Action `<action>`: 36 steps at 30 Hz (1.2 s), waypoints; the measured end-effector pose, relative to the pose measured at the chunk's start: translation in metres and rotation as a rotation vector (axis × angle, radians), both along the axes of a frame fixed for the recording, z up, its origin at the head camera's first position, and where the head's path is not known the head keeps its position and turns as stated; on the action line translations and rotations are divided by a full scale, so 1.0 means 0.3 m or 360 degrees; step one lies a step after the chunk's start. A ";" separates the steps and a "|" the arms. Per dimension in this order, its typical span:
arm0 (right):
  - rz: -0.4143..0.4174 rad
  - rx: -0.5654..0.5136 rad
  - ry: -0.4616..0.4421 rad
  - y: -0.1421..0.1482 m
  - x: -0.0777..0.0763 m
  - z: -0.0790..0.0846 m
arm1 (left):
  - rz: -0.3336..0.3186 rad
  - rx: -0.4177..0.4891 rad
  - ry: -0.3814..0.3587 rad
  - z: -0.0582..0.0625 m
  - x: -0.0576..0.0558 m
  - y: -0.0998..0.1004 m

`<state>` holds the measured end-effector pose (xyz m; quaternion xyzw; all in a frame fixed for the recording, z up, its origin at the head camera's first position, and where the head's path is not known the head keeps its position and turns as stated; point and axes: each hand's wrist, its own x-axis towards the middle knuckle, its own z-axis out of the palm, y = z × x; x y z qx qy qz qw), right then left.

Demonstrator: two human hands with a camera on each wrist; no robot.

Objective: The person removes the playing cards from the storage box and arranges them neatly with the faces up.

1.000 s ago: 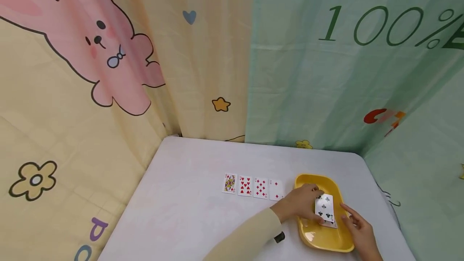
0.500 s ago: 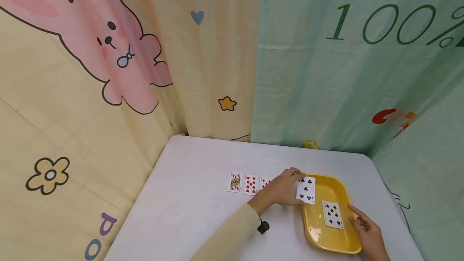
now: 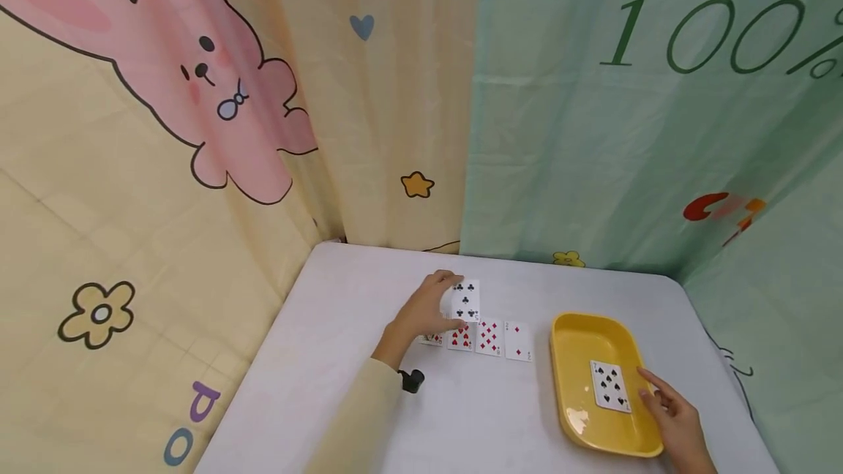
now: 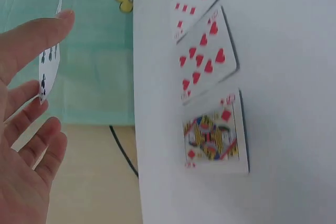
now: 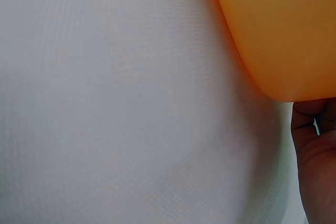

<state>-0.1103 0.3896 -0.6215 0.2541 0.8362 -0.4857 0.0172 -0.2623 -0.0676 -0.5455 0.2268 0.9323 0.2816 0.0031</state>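
A five of clubs (image 3: 466,300) is pinched between the thumb and fingers of my left hand (image 3: 424,307), raised above the row of cards. In the left wrist view this playing card (image 4: 51,61) appears nearly edge-on. The row holds a diamond face card (image 4: 212,137), a hearts card (image 4: 207,59), a many-pip diamond card (image 3: 489,338) and a two of diamonds (image 3: 518,342). At the right rim of the yellow tray (image 3: 563,404), my right hand (image 3: 678,423) grips the edge. A seven of spades (image 3: 610,387) lies face up inside the tray.
The white table (image 3: 487,415) has its far edge against hanging curtains (image 3: 395,108) with cartoon prints. A black device (image 3: 413,381) sits at my left wrist. The tray stands to the right of the card row.
My left hand has lifted the five of clubs off the seven of spades and carried it left, out of the tray to over the card row. My right hand has stayed at the tray rim.
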 end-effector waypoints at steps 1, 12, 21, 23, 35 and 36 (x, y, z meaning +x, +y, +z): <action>-0.0001 -0.0001 -0.0001 0.000 -0.002 0.001 | 0.0033 0.0018 -0.0016 0.001 -0.004 -0.032; 0.0024 0.0013 -0.0019 -0.001 -0.008 0.000 | 0.0259 -0.0072 -0.0243 -0.090 -0.011 -0.312; 0.0063 0.0061 0.0054 0.009 -0.004 -0.003 | 0.0211 -0.0206 -0.0425 -0.153 -0.002 -0.335; 0.0055 0.0044 0.0046 0.009 -0.006 -0.001 | 0.0223 -0.0223 -0.0437 -0.163 0.002 -0.334; 0.0040 0.0013 0.0020 0.003 -0.005 0.018 | 0.0259 -0.0264 -0.0482 -0.169 -0.010 -0.331; 0.0040 0.0012 0.0017 0.002 -0.004 0.017 | 0.0261 -0.0271 -0.0492 -0.167 -0.009 -0.332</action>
